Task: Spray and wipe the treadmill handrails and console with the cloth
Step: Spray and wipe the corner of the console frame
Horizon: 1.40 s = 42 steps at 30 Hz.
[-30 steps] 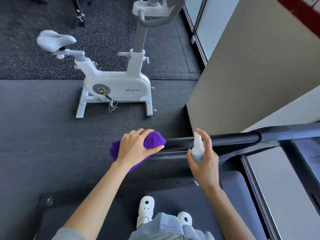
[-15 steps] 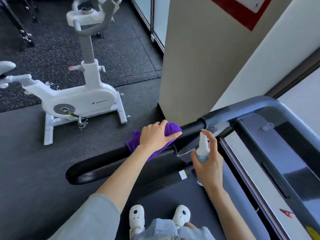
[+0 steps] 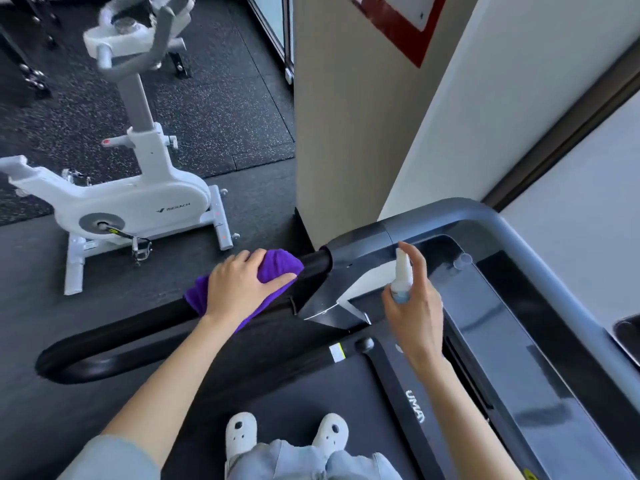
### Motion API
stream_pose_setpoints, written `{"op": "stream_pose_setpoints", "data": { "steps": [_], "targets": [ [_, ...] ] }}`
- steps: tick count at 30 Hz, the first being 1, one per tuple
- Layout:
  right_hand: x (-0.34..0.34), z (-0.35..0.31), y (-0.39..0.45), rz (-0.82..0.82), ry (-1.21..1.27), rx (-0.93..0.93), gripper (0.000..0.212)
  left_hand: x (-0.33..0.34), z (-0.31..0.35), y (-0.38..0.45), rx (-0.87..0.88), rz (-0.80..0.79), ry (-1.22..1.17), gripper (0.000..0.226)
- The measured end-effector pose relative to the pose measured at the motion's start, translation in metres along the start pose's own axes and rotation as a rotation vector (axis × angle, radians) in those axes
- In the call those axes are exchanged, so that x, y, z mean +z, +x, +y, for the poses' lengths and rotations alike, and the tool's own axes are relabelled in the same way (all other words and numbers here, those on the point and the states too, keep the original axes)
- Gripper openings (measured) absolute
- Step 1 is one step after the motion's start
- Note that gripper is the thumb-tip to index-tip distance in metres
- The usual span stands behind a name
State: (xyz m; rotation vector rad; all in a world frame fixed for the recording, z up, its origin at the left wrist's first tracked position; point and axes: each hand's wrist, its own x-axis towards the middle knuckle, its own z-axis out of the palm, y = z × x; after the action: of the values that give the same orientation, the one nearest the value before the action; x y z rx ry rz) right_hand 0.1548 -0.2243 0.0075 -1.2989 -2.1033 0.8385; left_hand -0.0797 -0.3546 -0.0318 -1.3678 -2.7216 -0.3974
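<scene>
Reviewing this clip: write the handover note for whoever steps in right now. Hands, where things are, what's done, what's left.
Left hand presses the purple cloth onto the black left handrail, near where it meets the console frame.
Right hand grips the small spray bottle upright, index finger on the nozzle, over the console.
Done: cannot tell how much rail is wiped.
Left: probably the console and the other handrail, which is out of view.

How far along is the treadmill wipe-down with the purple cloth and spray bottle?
Nothing shows as finished; no wet streaks are clear enough to tell. In hand: the left hand presses the purple cloth around the black padded handrail, close to its joint with the grey frame, while the right hand holds the small white spray bottle upright near the glossy black console. Left: the console and the other handrail, which is out of view.
</scene>
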Motion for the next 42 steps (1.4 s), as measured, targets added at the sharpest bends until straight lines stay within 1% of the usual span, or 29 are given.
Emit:
{"op": "stream_pose_setpoints", "data": {
  "steps": [3,6,9,12,17,21,23,27,30,32,34,36,37,40,42],
  "targets": [
    [-0.016,0.014,0.014,0.040,-0.078,0.035,0.072,-0.005,0.004,-0.004,-0.060,0.045,-0.053,0.079],
    [-0.025,0.019,0.026,0.060,-0.136,0.045,0.073,-0.009,0.022,0.002,-0.127,0.107,-0.195,0.074],
    [-0.026,0.022,0.036,0.088,-0.097,0.060,0.072,-0.015,0.041,0.009,-0.170,0.162,-0.367,0.064],
    [-0.023,0.022,0.042,0.121,-0.048,0.081,0.069,-0.018,0.051,0.014,-0.211,0.178,-0.514,0.063],
    [-0.026,0.020,0.043,0.103,-0.137,0.064,0.069,-0.017,0.050,0.020,-0.196,0.157,-0.575,0.057],
    [-0.039,0.024,0.052,0.209,-0.134,0.063,0.067,-0.018,0.063,0.030,-0.175,0.117,-0.622,0.056],
    [-0.047,0.030,0.060,0.258,-0.114,0.105,0.066,-0.017,0.073,0.035,-0.145,0.085,-0.629,0.059],
    [-0.058,0.041,0.075,0.341,0.016,0.204,0.066,-0.016,0.093,0.043,-0.080,0.061,-0.656,0.060],
    [-0.060,0.045,0.077,0.277,-0.020,0.278,0.065,-0.013,0.099,0.046,-0.056,0.060,-0.647,0.057],
    [-0.061,0.047,0.073,0.252,-0.011,0.283,0.064,-0.009,0.101,0.050,-0.038,0.060,-0.631,0.058],
    [-0.063,0.047,0.066,0.258,0.012,0.269,0.065,-0.003,0.105,0.058,-0.010,0.047,-0.609,0.063],
    [-0.065,0.044,0.059,0.279,0.014,0.273,0.066,0.006,0.116,0.067,0.023,-0.012,-0.568,0.069],
    [-0.066,0.042,0.055,0.289,0.020,0.276,0.067,0.011,0.124,0.072,0.052,-0.049,-0.520,0.070],
    [-0.066,0.037,0.047,0.284,0.052,0.281,0.071,0.031,0.151,0.083,0.175,-0.113,-0.251,0.068],
    [-0.066,0.036,0.044,0.286,0.071,0.284,0.072,0.040,0.171,0.098,0.221,-0.144,-0.150,0.070]
  ]
}}
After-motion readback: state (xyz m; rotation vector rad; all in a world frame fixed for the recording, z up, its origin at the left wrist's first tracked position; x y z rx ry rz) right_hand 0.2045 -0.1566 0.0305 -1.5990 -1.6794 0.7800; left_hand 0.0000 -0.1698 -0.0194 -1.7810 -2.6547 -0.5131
